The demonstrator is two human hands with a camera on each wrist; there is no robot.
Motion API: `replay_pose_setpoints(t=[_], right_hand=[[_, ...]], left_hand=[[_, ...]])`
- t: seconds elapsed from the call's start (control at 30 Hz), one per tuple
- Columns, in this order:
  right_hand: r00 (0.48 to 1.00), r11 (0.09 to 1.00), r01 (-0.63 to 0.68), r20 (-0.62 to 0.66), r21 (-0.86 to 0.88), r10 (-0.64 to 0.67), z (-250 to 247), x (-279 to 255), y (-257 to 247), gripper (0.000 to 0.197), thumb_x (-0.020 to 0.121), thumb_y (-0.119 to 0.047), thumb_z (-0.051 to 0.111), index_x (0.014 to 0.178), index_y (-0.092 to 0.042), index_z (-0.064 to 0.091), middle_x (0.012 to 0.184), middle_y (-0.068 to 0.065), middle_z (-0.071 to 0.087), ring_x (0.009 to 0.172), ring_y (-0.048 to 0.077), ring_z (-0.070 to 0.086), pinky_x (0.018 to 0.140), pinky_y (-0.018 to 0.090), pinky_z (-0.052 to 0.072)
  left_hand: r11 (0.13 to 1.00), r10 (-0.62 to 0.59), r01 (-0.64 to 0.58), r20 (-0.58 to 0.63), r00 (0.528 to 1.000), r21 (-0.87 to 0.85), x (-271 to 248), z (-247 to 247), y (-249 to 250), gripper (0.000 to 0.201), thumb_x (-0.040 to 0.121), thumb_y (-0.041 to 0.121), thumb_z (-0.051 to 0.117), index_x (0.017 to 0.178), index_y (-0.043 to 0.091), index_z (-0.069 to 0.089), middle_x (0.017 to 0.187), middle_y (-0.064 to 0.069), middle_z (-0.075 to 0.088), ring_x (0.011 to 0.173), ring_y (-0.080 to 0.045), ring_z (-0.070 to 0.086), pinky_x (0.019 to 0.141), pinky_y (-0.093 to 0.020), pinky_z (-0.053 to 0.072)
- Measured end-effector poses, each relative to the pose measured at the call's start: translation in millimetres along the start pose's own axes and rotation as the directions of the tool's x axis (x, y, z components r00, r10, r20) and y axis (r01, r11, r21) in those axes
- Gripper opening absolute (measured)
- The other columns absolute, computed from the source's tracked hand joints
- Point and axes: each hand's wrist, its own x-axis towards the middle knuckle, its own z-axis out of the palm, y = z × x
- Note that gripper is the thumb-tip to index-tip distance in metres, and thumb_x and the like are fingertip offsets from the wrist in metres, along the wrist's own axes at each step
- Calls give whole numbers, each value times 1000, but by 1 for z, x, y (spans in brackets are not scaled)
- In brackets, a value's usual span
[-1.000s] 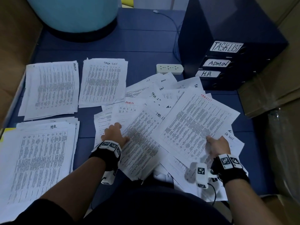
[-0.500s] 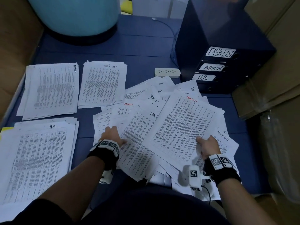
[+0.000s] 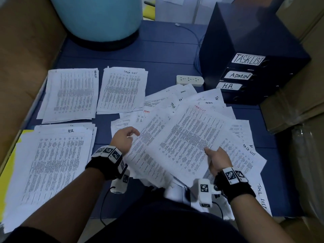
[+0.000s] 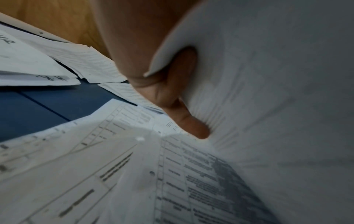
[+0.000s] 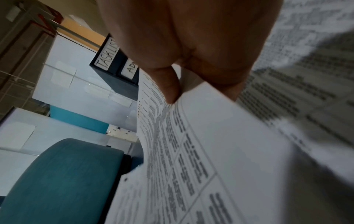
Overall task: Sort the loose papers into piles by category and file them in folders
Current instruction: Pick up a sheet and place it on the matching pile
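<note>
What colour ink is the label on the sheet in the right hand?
Red, reading TASKLIST on the sheet; head view shows it best.

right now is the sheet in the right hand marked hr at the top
No, the sheet pinched by the right hand carries a red TASKLIST heading at its top.

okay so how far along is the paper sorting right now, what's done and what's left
Partly done. Three sorted piles lie on the left: ADMIN pile, TASK LIST pile and HR pile. In hand: the right hand pinches a sheet headed TASKLIST in red, while the left hand grips another sheet's edge. Left: the unsorted heap is large, and nothing shows as filed in the labelled folders yet.
</note>
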Motion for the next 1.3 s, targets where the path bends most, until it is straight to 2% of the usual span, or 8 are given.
replay_pose_setpoints(t=[0.1, 0.27, 0.37, 0.5, 0.67, 0.87, 1.03, 1.3], right_hand=[[995, 997, -39, 99, 63, 33, 17, -2, 1, 45, 87, -26, 69, 104, 11, 51, 104, 42, 58, 91, 57, 61, 79, 73, 46], [986, 997, 45, 162, -60, -35, 42, -9, -7, 30, 89, -31, 66, 81, -3, 58, 67, 16, 67, 61, 31, 66, 65, 46, 55], [968, 996, 44, 249, -74, -24, 59, 19, 18, 53, 73, -47, 71, 105, -6, 61, 96, 34, 66, 82, 55, 64, 73, 69, 50], [969, 998, 39, 244, 40, -47, 76, 20, 16, 80, 67, -52, 81, 129, -11, 52, 124, 7, 63, 108, 27, 61, 90, 47, 52], [951, 974, -36, 308, 222, -35, 93, -51, -34, 79, 89, -45, 65, 151, -19, 24, 151, 1, 39, 136, 25, 40, 111, 56, 32], [899, 971, 58, 412, 230, -151, 122, -60, -58, 46, 98, -13, 56, 141, -3, 43, 92, -1, 66, 62, 12, 68, 50, 22, 51], [860, 933, 355, 373, 56, -349, 147, -49, -92, 29, 93, -28, 64, 121, -28, 55, 116, -11, 65, 110, 13, 61, 97, 36, 47], [898, 957, 290, 356, -30, -261, 200, -22, -133, 15, 97, -6, 49, 107, -13, 59, 77, 4, 63, 48, 11, 56, 48, 25, 49]], left_hand=[[999, 3, -6, -81, 997, -43, -8, -6, 5, 42, 90, -8, 35, 94, 15, 70, 117, -14, 63, 43, -14, 53, 36, -16, 28], [995, 27, -30, -38, 999, -91, -22, -18, 5, 24, 92, 8, 52, 85, 25, 69, 78, -1, 65, 58, -9, 55, 57, -19, 41], [993, 29, -34, -51, 998, -109, -31, -16, 8, 3, 84, 23, 70, 85, 24, 67, 91, 10, 66, 88, -11, 60, 79, -25, 41], [989, 137, -142, -101, 985, -47, -40, -17, 20, 22, 77, 7, 69, 83, 22, 56, 97, 9, 59, 101, -13, 56, 80, -21, 37], [912, 259, -277, -100, 961, -303, -47, -44, 39, 42, 72, 8, 66, 97, 38, 51, 106, 4, 63, 103, -8, 59, 89, -20, 44], [928, 121, -189, -220, 968, -322, -34, -83, 23, 51, 88, 0, 60, 132, 19, 44, 110, 12, 56, 100, 3, 53, 91, -18, 41], [998, 19, -35, -261, 965, -57, -1, -92, -14, 49, 86, 13, 65, 130, 0, 48, 127, -11, 58, 117, -27, 54, 100, -39, 43], [862, -156, -11, -285, 946, -507, 52, -114, -27, 34, 92, 5, 57, 123, 16, 50, 103, -2, 65, 87, -19, 63, 72, -30, 51]])
